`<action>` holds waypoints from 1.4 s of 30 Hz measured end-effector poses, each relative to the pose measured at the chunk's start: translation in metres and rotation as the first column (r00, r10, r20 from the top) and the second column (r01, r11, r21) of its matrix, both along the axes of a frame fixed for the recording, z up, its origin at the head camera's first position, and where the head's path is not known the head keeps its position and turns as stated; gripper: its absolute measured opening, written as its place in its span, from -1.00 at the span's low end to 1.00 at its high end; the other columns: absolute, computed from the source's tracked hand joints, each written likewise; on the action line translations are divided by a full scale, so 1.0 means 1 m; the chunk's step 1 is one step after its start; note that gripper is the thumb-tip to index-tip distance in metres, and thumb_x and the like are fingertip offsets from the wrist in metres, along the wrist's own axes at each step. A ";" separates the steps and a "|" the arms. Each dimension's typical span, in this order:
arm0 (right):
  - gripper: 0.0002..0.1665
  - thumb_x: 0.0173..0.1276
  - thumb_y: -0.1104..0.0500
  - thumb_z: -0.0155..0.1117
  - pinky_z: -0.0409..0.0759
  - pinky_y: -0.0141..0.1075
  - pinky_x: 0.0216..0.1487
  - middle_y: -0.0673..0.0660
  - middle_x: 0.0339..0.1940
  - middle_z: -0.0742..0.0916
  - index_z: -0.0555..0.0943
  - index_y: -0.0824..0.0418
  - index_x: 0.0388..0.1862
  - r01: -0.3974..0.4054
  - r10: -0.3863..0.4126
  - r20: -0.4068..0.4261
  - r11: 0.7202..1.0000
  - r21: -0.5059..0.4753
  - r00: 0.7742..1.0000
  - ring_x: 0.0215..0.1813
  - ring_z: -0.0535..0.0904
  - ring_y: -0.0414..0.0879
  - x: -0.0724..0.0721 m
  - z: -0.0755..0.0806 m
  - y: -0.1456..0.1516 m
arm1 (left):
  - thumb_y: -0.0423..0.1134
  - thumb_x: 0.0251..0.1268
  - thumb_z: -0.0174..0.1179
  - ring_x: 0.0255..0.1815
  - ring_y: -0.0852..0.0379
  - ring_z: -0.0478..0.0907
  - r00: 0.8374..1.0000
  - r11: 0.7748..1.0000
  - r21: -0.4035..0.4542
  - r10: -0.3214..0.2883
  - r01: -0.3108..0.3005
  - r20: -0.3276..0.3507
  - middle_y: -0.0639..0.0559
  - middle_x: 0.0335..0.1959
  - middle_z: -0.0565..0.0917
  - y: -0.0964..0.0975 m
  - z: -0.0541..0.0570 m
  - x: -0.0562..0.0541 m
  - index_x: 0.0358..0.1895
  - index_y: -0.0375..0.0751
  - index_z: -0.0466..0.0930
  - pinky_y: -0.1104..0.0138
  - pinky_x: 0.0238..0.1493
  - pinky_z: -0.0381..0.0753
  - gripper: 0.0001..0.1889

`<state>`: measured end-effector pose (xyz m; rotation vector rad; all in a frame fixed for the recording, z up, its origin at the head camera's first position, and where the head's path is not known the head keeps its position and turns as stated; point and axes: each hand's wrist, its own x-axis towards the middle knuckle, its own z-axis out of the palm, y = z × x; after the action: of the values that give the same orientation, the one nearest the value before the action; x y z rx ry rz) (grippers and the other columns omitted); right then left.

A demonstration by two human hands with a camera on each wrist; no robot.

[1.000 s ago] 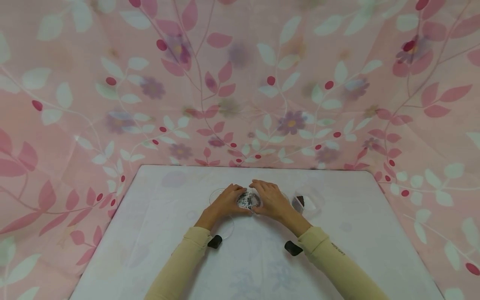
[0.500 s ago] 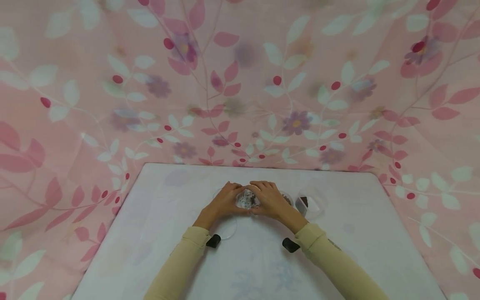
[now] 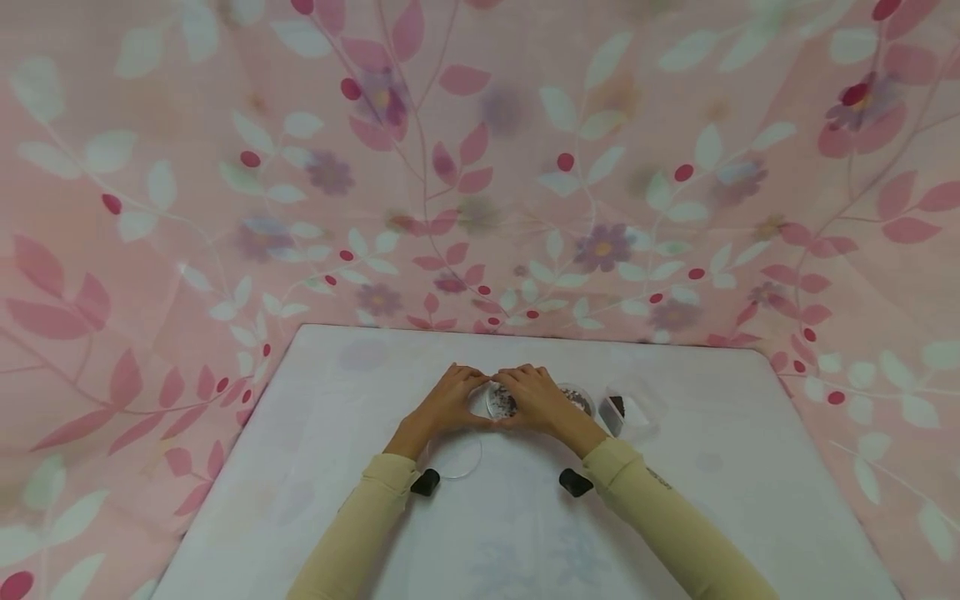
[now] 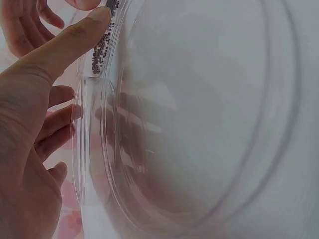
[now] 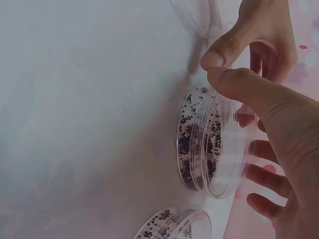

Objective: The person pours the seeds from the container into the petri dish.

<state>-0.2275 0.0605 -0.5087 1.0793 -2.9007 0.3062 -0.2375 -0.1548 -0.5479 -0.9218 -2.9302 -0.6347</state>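
Observation:
A clear round dish with dark grains stands on the table, partly hidden by my right hand. In the right wrist view it has a clear lid on top. My right hand arches over this dish, thumb by its edge, fingers curved beyond it. My left hand curves in from the left. The two thumb tips meet, and the forefinger tips come close together. In the left wrist view the left thumb crosses in front of the grains. Neither hand visibly pinches anything. An empty clear dish sits below the left fingers.
A large clear round piece lies near the left wrist. To the right stand a second dish with dark grains and a clear angular container with brown stuff. A white cloth covers the table. Floral fabric hangs behind.
My right hand has shifted left over the grain dish, and a gap shows between the left hand and the dish. The thumbs have come together. The head view has drifted slightly.

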 end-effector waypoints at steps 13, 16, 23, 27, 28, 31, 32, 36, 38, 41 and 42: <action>-0.12 0.06 -0.24 0.52 0.44 0.15 0.27 0.13 0.35 0.56 0.49 0.08 0.32 0.016 -0.019 0.068 0.999 0.048 0.997 0.33 0.43 0.13 -0.002 -0.004 -0.002 | 0.27 -0.12 0.47 0.34 -0.02 0.38 1.000 1.000 -0.010 0.012 -0.012 0.028 -0.04 0.20 0.56 -0.003 -0.001 0.000 0.25 -0.16 0.55 -0.07 0.57 0.05 -0.15; -0.11 0.06 -0.24 0.51 0.44 0.16 0.27 0.14 0.36 0.55 0.50 0.08 0.33 0.020 -0.024 0.077 0.999 0.048 0.997 0.33 0.43 0.13 -0.003 -0.003 -0.002 | 0.26 -0.13 0.48 0.33 -0.03 0.38 0.999 1.000 -0.001 0.015 -0.014 0.029 -0.04 0.19 0.56 -0.004 0.000 -0.001 0.23 -0.15 0.57 -0.07 0.56 0.06 -0.16; -0.10 0.05 -0.23 0.52 0.44 0.19 0.29 0.16 0.37 0.54 0.50 0.07 0.34 0.031 -0.032 0.120 0.999 0.014 0.992 0.35 0.42 0.15 -0.006 -0.007 -0.002 | 0.22 -0.12 0.50 0.32 -0.03 0.39 0.999 1.000 0.017 0.016 -0.017 0.041 -0.05 0.18 0.57 -0.005 0.000 0.001 0.22 -0.15 0.58 -0.06 0.56 0.06 -0.20; -0.12 0.08 -0.17 0.53 0.42 0.19 0.33 0.20 0.38 0.52 0.48 0.10 0.35 0.026 -0.021 0.167 0.999 -0.029 0.986 0.38 0.40 0.18 -0.006 -0.010 -0.002 | 0.24 -0.10 0.48 0.35 -0.02 0.36 0.998 1.000 0.012 0.019 -0.020 0.060 -0.03 0.21 0.55 -0.005 -0.001 0.002 0.24 -0.12 0.56 -0.03 0.58 0.03 -0.19; -0.13 0.10 -0.16 0.52 0.42 0.18 0.34 0.21 0.38 0.52 0.48 0.11 0.36 0.025 -0.018 0.178 0.999 -0.036 0.984 0.38 0.40 0.19 -0.006 -0.011 -0.002 | 0.23 -0.10 0.48 0.36 -0.02 0.36 0.998 1.000 0.017 0.018 -0.019 0.064 -0.04 0.21 0.55 -0.005 -0.001 0.002 0.24 -0.11 0.56 -0.03 0.58 0.02 -0.20; -0.15 0.12 -0.15 0.51 0.44 0.14 0.34 0.23 0.37 0.52 0.48 0.11 0.36 0.027 -0.017 0.202 0.998 -0.050 0.979 0.38 0.42 0.21 -0.005 -0.013 -0.002 | 0.23 -0.09 0.48 0.36 -0.02 0.35 0.998 1.000 0.019 0.009 -0.010 0.057 -0.03 0.21 0.55 -0.005 -0.002 0.001 0.24 -0.09 0.56 -0.05 0.58 0.02 -0.21; -0.15 0.12 -0.15 0.51 0.45 0.13 0.34 0.24 0.37 0.52 0.48 0.11 0.36 0.027 -0.016 0.206 0.998 -0.054 0.978 0.37 0.43 0.21 -0.004 -0.014 -0.002 | 0.23 -0.08 0.47 0.35 -0.02 0.36 0.999 1.000 0.018 0.005 -0.006 0.052 -0.03 0.21 0.55 -0.005 -0.002 0.001 0.24 -0.09 0.57 -0.05 0.58 0.03 -0.22; -0.15 0.13 -0.15 0.51 0.46 0.11 0.34 0.24 0.36 0.53 0.48 0.11 0.36 0.023 -0.010 0.199 0.998 -0.062 0.980 0.35 0.45 0.22 -0.003 -0.014 -0.001 | 0.24 -0.08 0.47 0.35 0.00 0.36 0.999 1.000 0.007 0.001 -0.001 0.034 -0.02 0.20 0.55 -0.005 -0.004 0.000 0.23 -0.08 0.57 -0.05 0.57 0.05 -0.23; -0.16 0.12 -0.15 0.51 0.47 0.11 0.33 0.24 0.35 0.53 0.49 0.12 0.35 0.017 -0.003 0.190 0.998 -0.068 0.982 0.35 0.45 0.21 -0.003 -0.014 0.000 | 0.24 -0.09 0.48 0.34 0.00 0.37 1.000 1.000 0.010 0.005 -0.005 0.028 -0.01 0.19 0.56 -0.005 -0.005 -0.001 0.22 -0.08 0.58 -0.05 0.57 0.06 -0.22; -0.15 0.12 -0.16 0.51 0.49 0.11 0.31 0.23 0.34 0.53 0.49 0.13 0.35 0.010 0.003 0.179 0.997 -0.071 0.984 0.34 0.45 0.21 -0.003 -0.015 0.001 | 0.24 -0.10 0.48 0.34 0.00 0.38 1.000 1.000 0.013 0.009 -0.009 0.024 -0.01 0.19 0.56 -0.005 -0.005 0.000 0.21 -0.09 0.58 -0.05 0.56 0.07 -0.22; -0.15 0.12 -0.17 0.51 0.49 0.10 0.30 0.23 0.34 0.53 0.49 0.13 0.35 0.007 0.005 0.175 0.998 -0.069 0.985 0.34 0.45 0.20 -0.003 -0.015 0.001 | 0.25 -0.10 0.48 0.34 0.00 0.38 1.000 1.000 0.013 0.010 -0.010 0.025 -0.01 0.19 0.56 -0.005 -0.004 0.000 0.22 -0.10 0.58 -0.05 0.56 0.07 -0.21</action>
<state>-0.2309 0.0618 -0.5240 1.0930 -3.0157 0.5239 -0.2377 -0.1600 -0.5522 -0.9041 -2.9466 -0.6682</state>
